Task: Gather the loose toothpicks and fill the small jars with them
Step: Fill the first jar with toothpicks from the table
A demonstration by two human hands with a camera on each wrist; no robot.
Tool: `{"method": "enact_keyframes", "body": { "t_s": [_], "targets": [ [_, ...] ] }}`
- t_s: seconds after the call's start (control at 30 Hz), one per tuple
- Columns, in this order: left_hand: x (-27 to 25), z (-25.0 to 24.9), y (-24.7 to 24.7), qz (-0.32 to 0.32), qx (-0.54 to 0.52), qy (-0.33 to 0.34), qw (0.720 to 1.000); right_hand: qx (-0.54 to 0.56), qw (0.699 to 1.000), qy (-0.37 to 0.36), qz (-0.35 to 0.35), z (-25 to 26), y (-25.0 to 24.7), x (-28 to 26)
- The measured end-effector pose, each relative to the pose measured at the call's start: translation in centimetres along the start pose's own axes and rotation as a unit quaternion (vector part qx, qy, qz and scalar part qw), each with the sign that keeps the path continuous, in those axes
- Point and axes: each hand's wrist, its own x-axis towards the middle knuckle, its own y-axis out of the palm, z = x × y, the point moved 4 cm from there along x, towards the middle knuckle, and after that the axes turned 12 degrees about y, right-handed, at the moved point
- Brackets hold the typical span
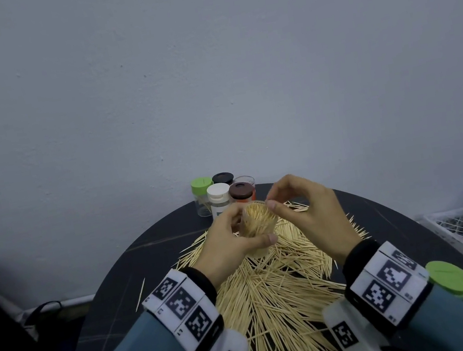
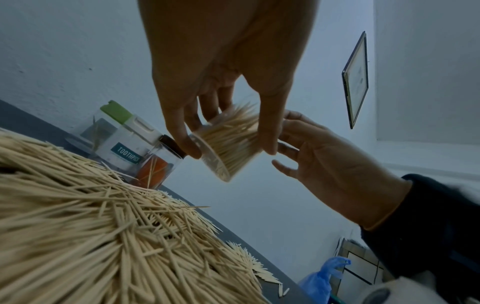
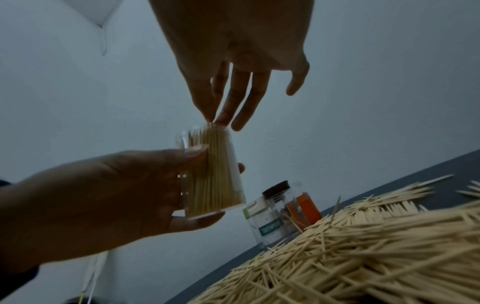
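Because the loose toothpicks (image 1: 278,287) lie heaped directly beneath both hands on the dark round table (image 1: 114,291), anything shaken from the jar would fall back among them and be lost to the count. The left hand (image 1: 230,246) is clamped around the clear jar (image 3: 213,176), thumb on the near wall and fingers behind, holding it in the air above the heap and tilted off upright. The jar appears close to full, its sticks standing packed with their tips at or just above the rim. The right hand (image 1: 307,211) sits over the mouth, thumb and forefinger drawn together at the tips of the sticks; whether they pinch one cannot be confirmed. Risks noted: further tilt may spill the contents; downward pressure on a packed bundle may snap or eject sticks. A green lid (image 1: 451,279) lies by the right wrist, unfitted.
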Motion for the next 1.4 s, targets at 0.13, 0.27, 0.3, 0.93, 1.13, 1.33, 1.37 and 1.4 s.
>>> {"method": "enact_keyframes", "body": {
  "t_s": [0.13,0.27,0.3,0.93,1.13,1.33,1.37,1.4],
  "targets": [
    [0.0,0.0,-0.3,-0.018,0.001,0.001,1.0,-0.009,0.999,0.01,0.039,0.0,0.1,0.2],
    [0.1,0.0,-1.0,-0.049,0.06,0.026,0.997,-0.062,0.995,0.002,0.084,0.2,0.2,0.3],
    [0.0,-0.2,-1.1,-0.051,0.074,0.035,0.995,-0.074,0.993,0.004,0.091,0.1,0.3,0.3],
    [-0.5,-2.1,-0.3,-0.008,0.206,0.11,0.972,-0.14,0.989,0.003,0.046,0.3,0.2,0.0],
    [-0.5,-1.7,-0.7,-0.027,0.182,0.087,0.979,-0.077,0.992,0.031,0.09,0.4,0.8,0.0],
    [-0.6,-1.4,-0.5,-0.013,0.16,0.062,0.985,-0.068,0.995,0.031,0.071,0.1,0.1,0.3],
    [-0.5,-1.3,-0.5,-0.014,0.151,0.055,0.987,-0.069,0.994,0.03,0.081,0.2,0.1,0.3],
    [-0.5,-1.3,-0.4,-0.014,0.14,0.05,0.989,-0.072,0.993,0.029,0.086,0.2,0.0,0.3]
  ]
}}
